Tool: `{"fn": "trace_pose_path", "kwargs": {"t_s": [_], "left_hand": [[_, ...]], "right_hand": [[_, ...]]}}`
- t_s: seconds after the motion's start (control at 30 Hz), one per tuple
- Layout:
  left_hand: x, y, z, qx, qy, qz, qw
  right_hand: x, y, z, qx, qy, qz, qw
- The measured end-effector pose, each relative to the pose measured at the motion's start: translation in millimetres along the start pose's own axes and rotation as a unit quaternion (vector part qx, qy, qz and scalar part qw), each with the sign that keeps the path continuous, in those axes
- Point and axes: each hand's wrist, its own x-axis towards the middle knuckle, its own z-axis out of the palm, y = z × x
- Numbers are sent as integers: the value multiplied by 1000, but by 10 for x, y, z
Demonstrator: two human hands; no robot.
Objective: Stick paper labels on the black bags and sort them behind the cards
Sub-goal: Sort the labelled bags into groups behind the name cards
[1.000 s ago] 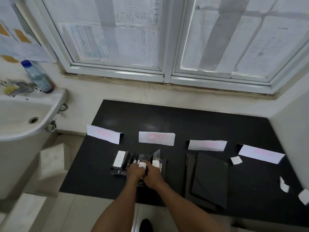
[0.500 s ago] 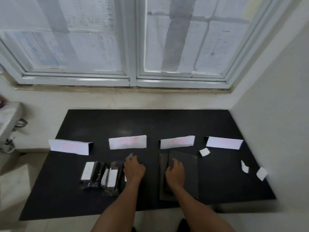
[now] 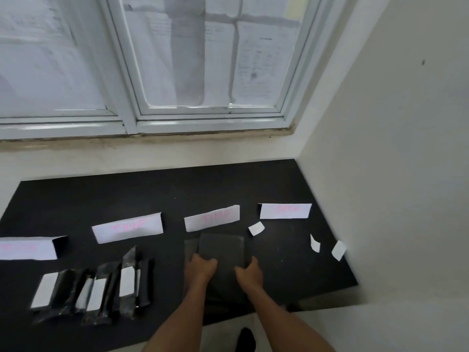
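Observation:
A stack of flat black bags (image 3: 222,250) lies on the black table (image 3: 157,196), just in front of the third white card (image 3: 212,221). My left hand (image 3: 201,269) grips the stack's near left side, fingers curled over the top bag. My right hand (image 3: 247,273) holds its near right edge. Several labelled black bags (image 3: 101,288) lie in a row at the left, in front of the second card (image 3: 127,230). Loose paper labels lie at the right: one (image 3: 256,228) beside the stack, two more (image 3: 314,243) (image 3: 338,250) near the wall.
Two more cards stand at the far left (image 3: 26,248) and the right (image 3: 285,211). A white wall (image 3: 393,174) closes the table's right side; a window (image 3: 203,59) runs along the back. The table's front edge is close to my forearms.
My left hand left the labelled bags and moved right onto the stack of flat black bags, where my right hand was resting. The view swung to the right.

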Motion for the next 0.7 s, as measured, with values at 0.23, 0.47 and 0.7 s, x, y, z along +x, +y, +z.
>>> {"fn": "trace_pose_path", "kwargs": {"t_s": [0.23,0.47,0.7], "left_hand": [[202,29,175,-121,-9,-67,990],[-35,138,307,-230,7,-105,967],[-168,199,458,-251,57,-23,966]], "right_hand": [[234,239,-170,41,-59,59,996],[310,213,-331,155,-51,58,985],[516,-70,-397,186,-111,48,975]]}}
